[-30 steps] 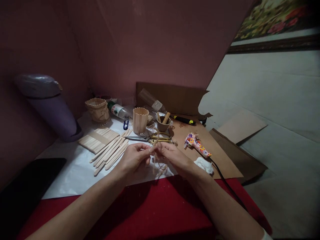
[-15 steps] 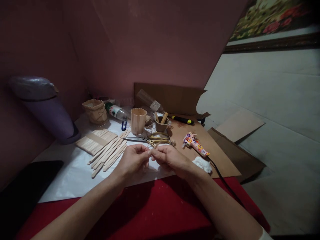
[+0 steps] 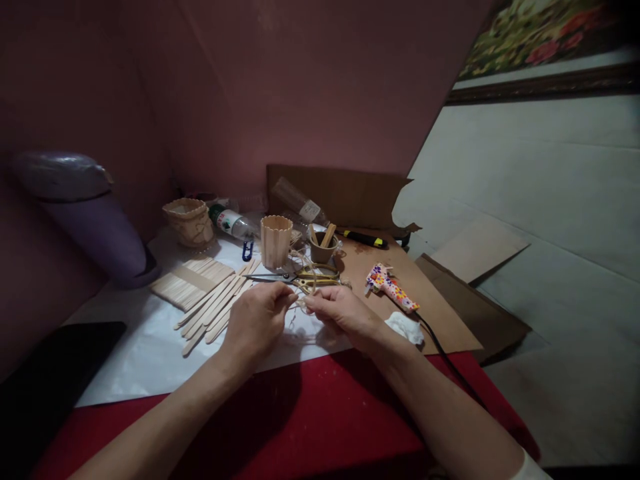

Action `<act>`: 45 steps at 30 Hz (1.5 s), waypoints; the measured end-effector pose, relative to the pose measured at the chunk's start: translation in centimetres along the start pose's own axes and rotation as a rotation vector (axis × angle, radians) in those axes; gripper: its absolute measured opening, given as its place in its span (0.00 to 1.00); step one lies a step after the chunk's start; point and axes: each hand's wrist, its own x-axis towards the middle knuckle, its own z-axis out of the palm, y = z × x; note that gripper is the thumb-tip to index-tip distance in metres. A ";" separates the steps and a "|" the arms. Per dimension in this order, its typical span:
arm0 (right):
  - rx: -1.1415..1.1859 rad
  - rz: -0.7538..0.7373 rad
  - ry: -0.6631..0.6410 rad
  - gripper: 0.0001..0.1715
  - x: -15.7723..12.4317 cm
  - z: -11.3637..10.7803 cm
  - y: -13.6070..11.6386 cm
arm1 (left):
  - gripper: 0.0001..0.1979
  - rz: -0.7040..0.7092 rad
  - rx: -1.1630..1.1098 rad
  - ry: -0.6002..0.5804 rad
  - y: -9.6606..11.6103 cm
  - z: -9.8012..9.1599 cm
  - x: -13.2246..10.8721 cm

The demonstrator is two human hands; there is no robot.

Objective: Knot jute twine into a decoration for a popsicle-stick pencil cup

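My right hand (image 3: 347, 315) pinches a thin pale strand of twine (image 3: 314, 279), which loops up above the fingertips. Close beside it, my left hand (image 3: 257, 321) has thumb and forefinger pressed together on the twine too, a small gap from the right fingertips. Just beyond both hands lie gold-handled scissors (image 3: 273, 276), blades toward the left. Behind them stands a cup made of craft sticks (image 3: 276, 243). Loose craft sticks (image 3: 213, 313) are spread left of my left hand, next to a banded bundle of sticks (image 3: 187, 283).
A floral glue gun (image 3: 391, 287) with a black cord and a white wad (image 3: 405, 327) lie on cardboard (image 3: 435, 320) to the right. Farther back are a small pot (image 3: 324, 250) holding sticks, a utility knife (image 3: 367, 239), plastic bottles (image 3: 233, 223) and a decorated cup (image 3: 189, 223).
My fingertips have moved slightly apart, with my left hand shifting a little left. The twine loop now stands up more visibly above my right fingers.
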 end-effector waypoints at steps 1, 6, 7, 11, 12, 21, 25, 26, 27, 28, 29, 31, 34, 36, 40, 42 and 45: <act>0.001 -0.001 0.016 0.18 0.1 0.0 0.0 | 0.08 0.018 0.070 -0.005 0.1 -0.2 0.0; 0.023 0.001 0.015 0.18 0.3 -0.2 0.3 | 0.08 0.147 0.335 -0.007 0.1 -0.7 0.2; 0.020 0.000 0.004 0.18 0.3 -0.3 0.3 | 0.07 0.162 0.374 -0.013 0.0 -0.7 0.3; -0.004 -0.019 0.005 0.18 0.3 -0.4 0.3 | 0.08 0.165 0.534 -0.024 -0.2 -0.9 0.4; -0.012 -0.019 0.014 0.18 0.3 -0.4 0.2 | 0.08 0.158 0.550 -0.019 -0.2 -1.0 0.4; -0.072 -0.041 0.104 0.19 0.6 -0.4 0.4 | 0.09 0.073 0.378 0.115 -0.1 -2.2 1.1; -0.040 -0.046 0.146 0.18 0.9 -0.5 0.4 | 0.08 0.035 0.079 0.144 -0.1 -2.8 1.2; -0.030 -0.050 0.153 0.18 0.9 -0.5 0.4 | 0.07 0.027 -0.001 0.167 -0.1 -2.8 1.2; -0.020 -0.054 0.158 0.18 0.9 -0.5 0.4 | 0.07 0.008 -0.091 0.188 0.0 -2.8 1.2; -0.012 -0.058 0.161 0.17 0.9 -0.5 0.3 | 0.06 -0.028 -0.201 0.197 0.1 -2.8 1.3; -0.005 -0.060 0.163 0.17 0.9 -0.5 0.3 | 0.06 -0.079 -0.330 0.189 0.2 -2.8 1.4; 0.004 -0.059 0.164 0.16 0.9 -0.5 0.3 | 0.06 -0.194 -0.589 0.138 0.4 -2.7 1.5; 0.008 -0.049 0.165 0.16 0.8 -0.4 0.1 | 0.06 -0.298 -0.742 0.074 0.7 -2.7 1.7; 0.011 -0.046 0.168 0.16 0.7 -0.4 0.1 | 0.05 -0.324 -0.721 0.056 0.9 -2.7 1.7; 0.052 -0.026 0.154 0.14 0.6 -0.4 0.0 | 0.06 -0.337 -0.717 -0.029 1.3 -2.8 1.4; 0.085 -0.015 0.146 0.13 0.7 -0.4 0.1 | 0.06 -0.293 -0.685 -0.118 1.5 -2.6 1.2; 0.148 -0.025 0.160 0.14 0.7 -0.5 0.2 | 0.06 -0.187 -0.631 -0.274 1.7 -2.0 0.5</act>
